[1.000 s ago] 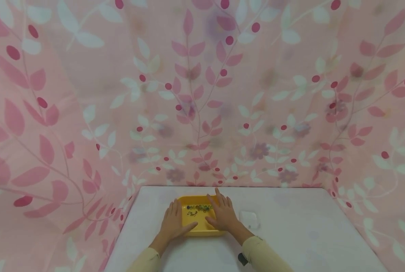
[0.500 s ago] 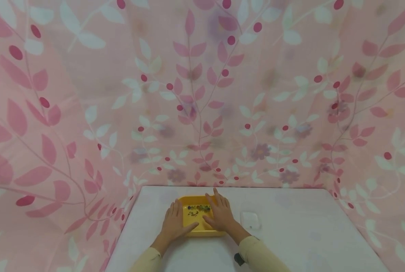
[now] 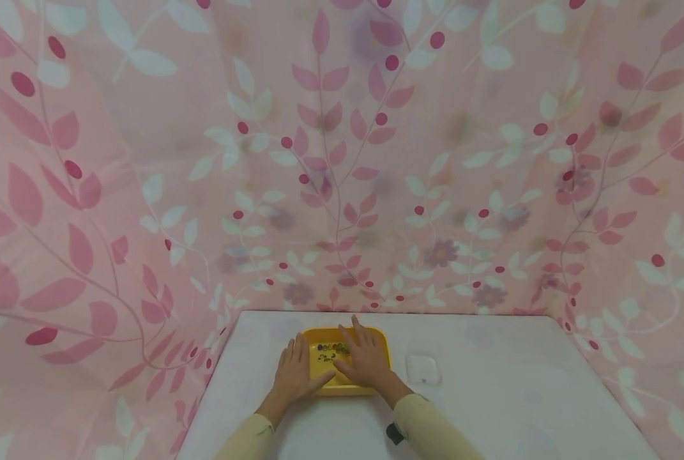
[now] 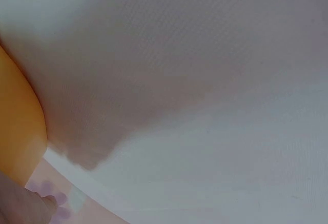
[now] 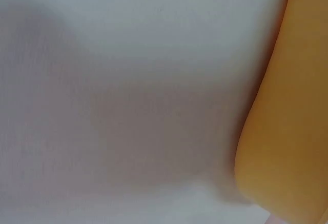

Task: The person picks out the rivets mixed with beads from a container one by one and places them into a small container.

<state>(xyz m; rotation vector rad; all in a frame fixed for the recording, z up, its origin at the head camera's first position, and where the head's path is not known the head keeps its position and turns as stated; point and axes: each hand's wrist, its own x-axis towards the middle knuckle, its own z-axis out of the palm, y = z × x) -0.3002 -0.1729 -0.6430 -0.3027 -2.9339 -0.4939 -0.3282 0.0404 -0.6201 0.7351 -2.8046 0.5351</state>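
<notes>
A yellow tray (image 3: 350,391) lies on the white table, holding a row of glass marbles (image 3: 327,348) near its far side. Small dark bits (image 3: 326,359), too small to identify, lie just in front of the marbles. My left hand (image 3: 294,374) rests along the tray's left edge, fingers extended and thumb reaching over the inside. Above the tray's right half is my right hand (image 3: 367,359), its fingers spread and pointing away; it covers part of the marbles. Whether it touches anything inside cannot be seen. The left wrist view has the tray's outer wall and part of the left hand (image 4: 20,206).
To the right of the tray lies a clear square plastic container or lid (image 3: 423,369). A small dark object (image 3: 395,434) shows beside the right sleeve. Pink leaf-patterned cloth (image 3: 342,191) hangs behind the table (image 3: 508,383) and along its sides.
My right hand has shifted left from the tray's right edge to over its inside, uncovering the right rim. The left hand stays at the left edge.
</notes>
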